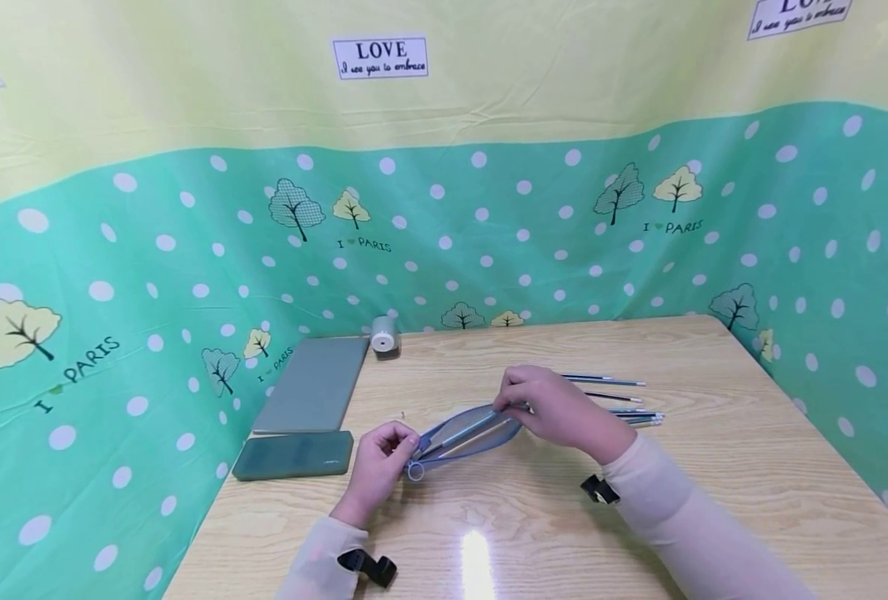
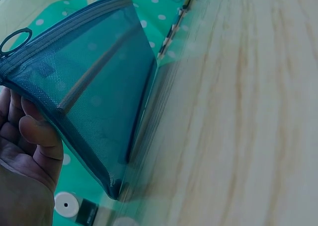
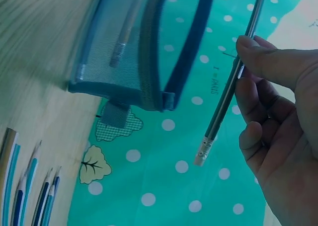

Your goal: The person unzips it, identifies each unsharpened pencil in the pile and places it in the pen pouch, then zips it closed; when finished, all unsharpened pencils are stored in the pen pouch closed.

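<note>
A blue mesh zipper pouch (image 1: 514,432) stands unzipped on the table, its mouth spread upward. My left hand (image 1: 380,468) pinches its near left end, beside the round zipper ring (image 1: 415,472). Between the thumb and fingers of my right hand (image 1: 556,410) is a dark pencil (image 3: 222,104) with a white eraser end, held over the open mouth. Through the mesh another pencil (image 2: 94,77) shows inside the pouch. Several pencils (image 1: 634,417) lie on the table beyond my right wrist.
A dark green case (image 1: 293,456) and a flat grey board-like item (image 1: 314,385) lie at the left. A small white-and-grey cylindrical device (image 1: 385,337) stands at the back. Patterned cloth (image 1: 444,225) hangs around the wooden table (image 1: 751,467).
</note>
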A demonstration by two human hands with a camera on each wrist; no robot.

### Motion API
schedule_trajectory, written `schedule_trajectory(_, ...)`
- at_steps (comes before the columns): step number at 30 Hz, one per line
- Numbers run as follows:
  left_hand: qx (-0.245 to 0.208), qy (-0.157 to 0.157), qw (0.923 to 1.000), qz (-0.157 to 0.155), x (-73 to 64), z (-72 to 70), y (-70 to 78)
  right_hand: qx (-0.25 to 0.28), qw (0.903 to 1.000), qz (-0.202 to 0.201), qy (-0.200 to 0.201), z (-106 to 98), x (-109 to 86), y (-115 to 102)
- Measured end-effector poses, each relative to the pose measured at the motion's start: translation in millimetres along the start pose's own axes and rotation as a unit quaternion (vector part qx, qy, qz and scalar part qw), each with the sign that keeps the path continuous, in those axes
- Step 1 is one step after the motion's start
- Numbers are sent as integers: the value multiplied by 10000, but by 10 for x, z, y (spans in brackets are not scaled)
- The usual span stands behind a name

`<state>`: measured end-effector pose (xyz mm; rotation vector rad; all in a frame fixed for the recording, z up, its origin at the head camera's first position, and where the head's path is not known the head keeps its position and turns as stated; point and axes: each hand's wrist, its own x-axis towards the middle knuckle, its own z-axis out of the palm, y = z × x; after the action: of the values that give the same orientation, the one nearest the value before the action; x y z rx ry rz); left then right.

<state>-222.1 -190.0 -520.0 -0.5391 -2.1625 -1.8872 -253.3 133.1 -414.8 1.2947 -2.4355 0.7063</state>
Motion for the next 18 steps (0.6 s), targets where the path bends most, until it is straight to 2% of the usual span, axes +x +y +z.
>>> schedule_trajectory(13, 61, 13, 10000, -2, -2, 9, 28, -1055, 9941, -165, -190, 219, 29, -60)
schedule_trajectory(18, 20, -23, 10000, -22, -3, 5, 24, -1245, 9918, -245, -144, 300, 57, -105)
